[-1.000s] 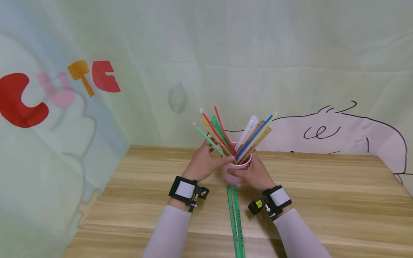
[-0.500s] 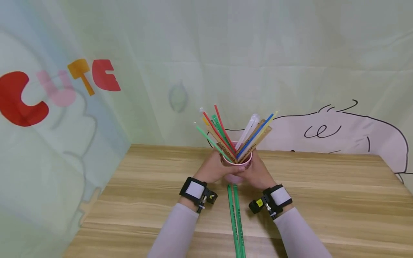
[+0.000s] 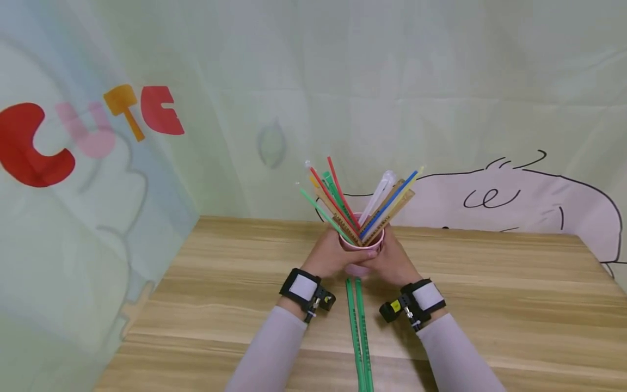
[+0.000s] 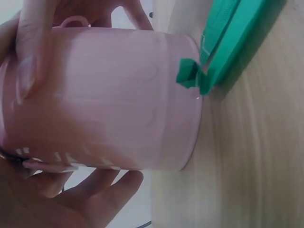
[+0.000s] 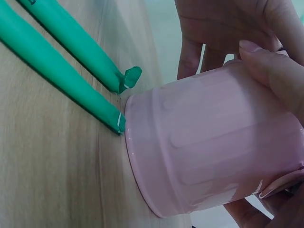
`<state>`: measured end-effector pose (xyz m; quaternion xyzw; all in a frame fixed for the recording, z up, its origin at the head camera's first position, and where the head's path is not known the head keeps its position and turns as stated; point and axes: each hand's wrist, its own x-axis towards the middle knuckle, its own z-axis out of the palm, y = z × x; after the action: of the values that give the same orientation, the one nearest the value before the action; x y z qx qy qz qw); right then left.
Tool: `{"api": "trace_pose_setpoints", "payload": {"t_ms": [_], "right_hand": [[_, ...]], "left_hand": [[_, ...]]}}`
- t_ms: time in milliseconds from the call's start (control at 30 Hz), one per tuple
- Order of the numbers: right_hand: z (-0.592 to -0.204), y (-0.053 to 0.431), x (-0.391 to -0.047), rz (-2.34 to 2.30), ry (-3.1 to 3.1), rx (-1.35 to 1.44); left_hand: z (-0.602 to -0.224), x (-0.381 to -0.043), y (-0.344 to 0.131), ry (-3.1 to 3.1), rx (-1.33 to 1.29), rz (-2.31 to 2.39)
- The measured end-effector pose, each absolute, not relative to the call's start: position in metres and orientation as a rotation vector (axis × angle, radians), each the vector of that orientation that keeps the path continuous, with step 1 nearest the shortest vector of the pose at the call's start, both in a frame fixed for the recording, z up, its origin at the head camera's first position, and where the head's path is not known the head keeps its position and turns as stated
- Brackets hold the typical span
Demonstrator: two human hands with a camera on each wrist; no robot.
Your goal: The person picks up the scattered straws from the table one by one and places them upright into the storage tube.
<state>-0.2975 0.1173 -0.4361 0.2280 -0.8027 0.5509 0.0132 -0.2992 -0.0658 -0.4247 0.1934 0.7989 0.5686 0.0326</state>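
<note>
Both hands grip a small pink bucket (image 3: 357, 270) from opposite sides. My left hand (image 3: 327, 256) curls round its left side and my right hand (image 3: 393, 260) round its right, with the thumbs meeting across the front below the rim. Wrapped drinking straws (image 3: 338, 202) fan out of the bucket: red, green, blue, yellow, clear and brown-paper ones. In the left wrist view the bucket's smooth wall (image 4: 114, 99) shows, its base right at the wooden top. Two green-wrapped straws (image 3: 360, 332) lie side by side on the table, their far ends close to the base.
The wooden table (image 3: 514, 305) reaches back to a pale printed curtain (image 3: 392, 65). Red, pink and orange letters mark the curtain at left, and a line drawing shows at right. Each wrist carries a strapped camera, such as the right one (image 3: 392, 310).
My left hand has moved from the straws at the rim down and right, round the bucket's side. The right hand keeps its hold, and the two green straws lie as before.
</note>
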Motion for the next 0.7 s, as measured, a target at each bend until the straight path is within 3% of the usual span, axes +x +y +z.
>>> {"api": "trace_pose_setpoints", "payload": {"t_ms": [700], "right_hand": [[-0.4338,0.1173,-0.2948,1.77,-2.517,0.687]], "left_hand": [[-0.4241,-0.2997,-0.0647,2.472,0.683,1.719]]}}
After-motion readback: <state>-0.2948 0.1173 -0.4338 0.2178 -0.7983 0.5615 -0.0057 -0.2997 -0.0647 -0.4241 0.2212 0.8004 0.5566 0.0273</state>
